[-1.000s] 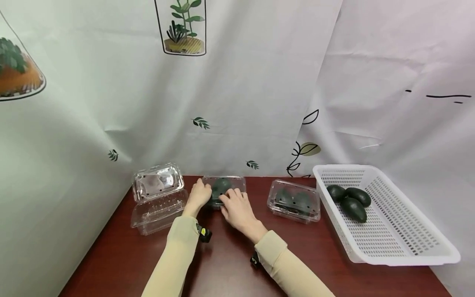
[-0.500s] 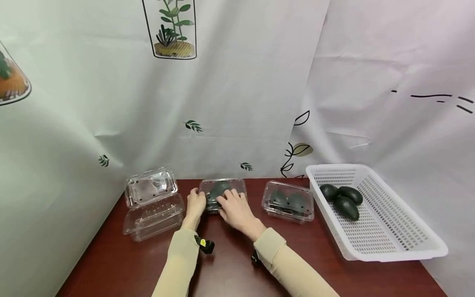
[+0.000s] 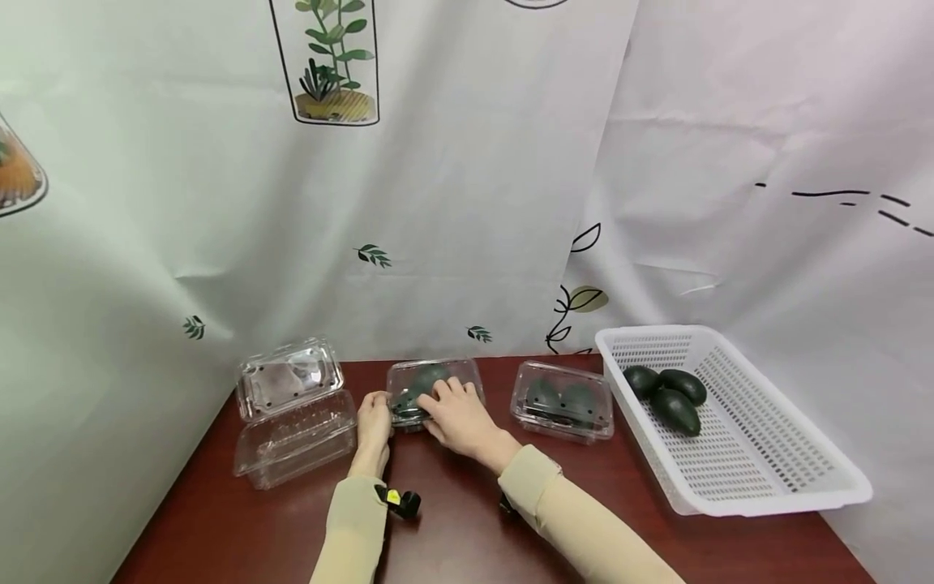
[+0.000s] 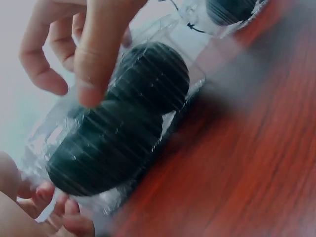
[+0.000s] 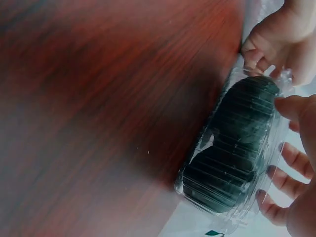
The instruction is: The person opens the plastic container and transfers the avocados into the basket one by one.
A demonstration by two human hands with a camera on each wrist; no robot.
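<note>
A clear plastic clamshell container [image 3: 467,375] stands at the back middle of the table, its lid down over dark green avocados [image 4: 103,148]. My left hand [image 3: 374,426] grips its left end, fingertips and thumb at the rim; the left wrist view shows these fingers low at the container's end. Over the lid lies my right hand [image 3: 460,422], fingers spread, thumb towards the front edge. In the right wrist view its thumb [image 5: 291,106] and fingertips rest along the lid, and the ribbed container wall faces the camera.
An open clamshell [image 3: 295,442] with its lid raised stands at the left. A lidded clamshell [image 3: 562,401] with avocados is to the right. Beyond it, a white perforated basket [image 3: 759,507] holds several avocados [image 3: 674,412]. A printed cloth [image 3: 438,203] hangs behind the table [image 3: 452,519].
My left hand has moved from the clamshell's back left down to its left end. My right hand stays on the lid. The head view has shifted slightly.
</note>
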